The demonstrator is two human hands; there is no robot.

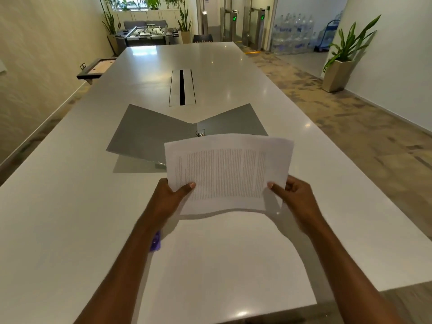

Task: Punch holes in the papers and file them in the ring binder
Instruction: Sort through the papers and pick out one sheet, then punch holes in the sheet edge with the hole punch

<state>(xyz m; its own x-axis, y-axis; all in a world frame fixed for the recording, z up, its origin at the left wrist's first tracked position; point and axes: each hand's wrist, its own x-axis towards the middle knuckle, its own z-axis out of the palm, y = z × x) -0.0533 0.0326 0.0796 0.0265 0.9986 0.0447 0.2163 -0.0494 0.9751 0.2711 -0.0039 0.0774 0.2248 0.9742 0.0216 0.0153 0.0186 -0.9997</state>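
Observation:
A stack of printed white papers [228,171] is held up above the table, its text turned sideways. My left hand [171,197] grips the stack's near left corner and my right hand [294,195] grips its near right corner. Behind the papers a grey ring binder [149,134] lies open and flat, with its metal rings [200,132] showing at the spine; the papers hide part of its right cover. A purple object [156,242], perhaps the hole punch, peeks out from under my left forearm and is mostly hidden.
The long white table [70,218] runs away from me, with a cable slot [182,87] in its middle. A potted plant [339,71] stands on the floor at the right. A foosball table [147,33] is at the far end.

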